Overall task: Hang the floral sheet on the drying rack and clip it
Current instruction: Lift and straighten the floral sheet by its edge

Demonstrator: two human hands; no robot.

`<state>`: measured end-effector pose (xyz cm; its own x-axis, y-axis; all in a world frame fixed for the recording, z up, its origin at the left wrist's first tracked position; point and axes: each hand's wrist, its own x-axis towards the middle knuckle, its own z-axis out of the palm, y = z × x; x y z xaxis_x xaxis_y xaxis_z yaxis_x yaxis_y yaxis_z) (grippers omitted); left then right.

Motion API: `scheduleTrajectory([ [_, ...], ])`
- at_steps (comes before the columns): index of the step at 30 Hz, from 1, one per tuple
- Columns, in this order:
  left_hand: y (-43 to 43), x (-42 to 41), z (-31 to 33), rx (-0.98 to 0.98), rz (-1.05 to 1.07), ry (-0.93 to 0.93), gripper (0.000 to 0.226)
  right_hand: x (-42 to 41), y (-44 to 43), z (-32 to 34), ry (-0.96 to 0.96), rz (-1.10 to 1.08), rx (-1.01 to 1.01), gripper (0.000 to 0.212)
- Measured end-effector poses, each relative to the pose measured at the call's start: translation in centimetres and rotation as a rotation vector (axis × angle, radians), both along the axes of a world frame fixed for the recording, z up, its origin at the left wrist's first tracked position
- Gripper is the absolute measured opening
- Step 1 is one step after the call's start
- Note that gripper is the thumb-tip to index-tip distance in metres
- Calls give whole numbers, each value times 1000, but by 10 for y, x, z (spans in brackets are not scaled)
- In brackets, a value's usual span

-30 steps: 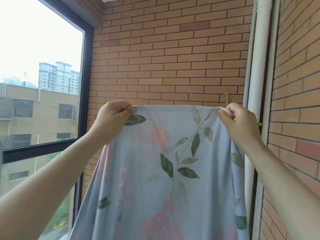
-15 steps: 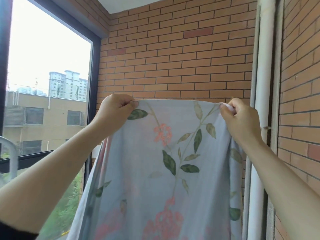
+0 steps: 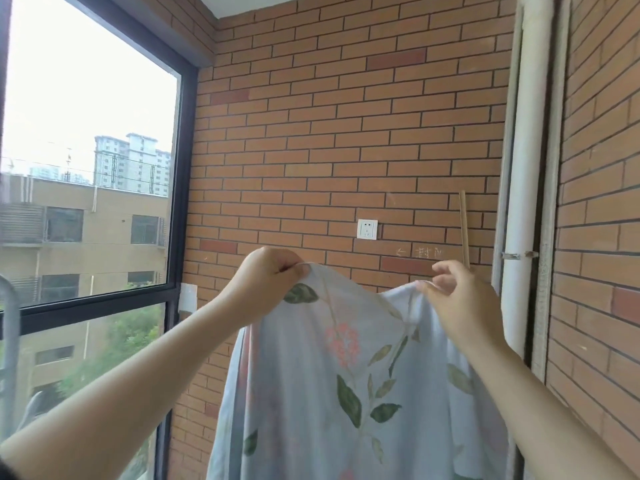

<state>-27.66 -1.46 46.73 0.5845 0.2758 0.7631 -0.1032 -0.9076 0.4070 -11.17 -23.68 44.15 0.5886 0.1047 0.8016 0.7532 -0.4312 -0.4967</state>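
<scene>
While both hands, left [image 3: 266, 277] and right [image 3: 453, 296], pinch its hem, the soft floral sheet [image 3: 346, 393] sags.

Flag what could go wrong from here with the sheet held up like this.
1. The right hand seems to pinch the floral sheet only at its fingertips, with the top edge sagging between the hands; that corner could slip.
2. No clips are in view and both hands are occupied; the left hand might end up holding the sheet alone.
3. The sheet's lower end runs out of view and may drag.
</scene>
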Motion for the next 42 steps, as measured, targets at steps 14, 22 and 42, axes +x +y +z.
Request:
scheduleTrajectory([
  [14,-43,16,-20,88,-151,101,26,-41,23,-24,141,830,-66,48],
  [22,-28,23,-99,-122,-96,124,23,-39,15,-3,-172,576,16,42],
  [42,-8,-6,-40,-27,78,-240,20,20,-50,-39,-62,178,-1,53],
])
